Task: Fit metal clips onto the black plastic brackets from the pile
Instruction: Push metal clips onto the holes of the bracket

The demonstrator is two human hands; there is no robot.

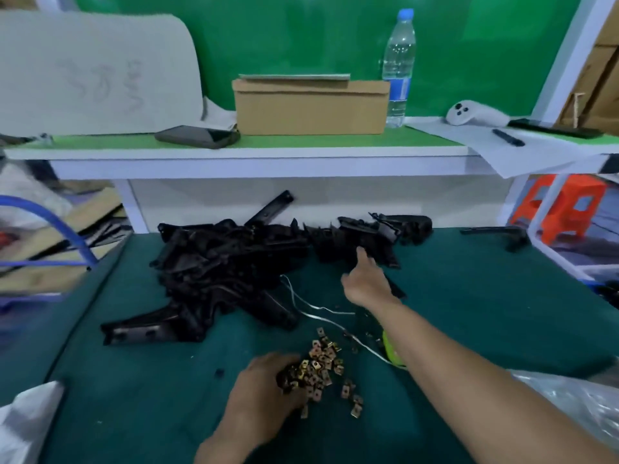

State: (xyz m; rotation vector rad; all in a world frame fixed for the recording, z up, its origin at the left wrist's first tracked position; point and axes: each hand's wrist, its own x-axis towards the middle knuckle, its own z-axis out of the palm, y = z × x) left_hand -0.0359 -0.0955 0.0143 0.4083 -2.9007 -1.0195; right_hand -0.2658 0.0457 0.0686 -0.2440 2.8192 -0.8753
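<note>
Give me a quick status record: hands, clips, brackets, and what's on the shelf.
left hand: on the near edge of the metal clips, fingers among them; grip unclear
right hand: stretched out, index fingertip at the black plastic brackets; grip unclear
metal clips: loose heap on the green mat, near side
black plastic brackets: tangled pile beyond the clips
shelf: cardboard box, water bottle, phone

Light: even, moderately bright; shadows soft.
Blur: whole view soft, smeared worst at the left edge.
Distortion: wide-angle bowing of the shelf (234, 152) toward the corners.
</note>
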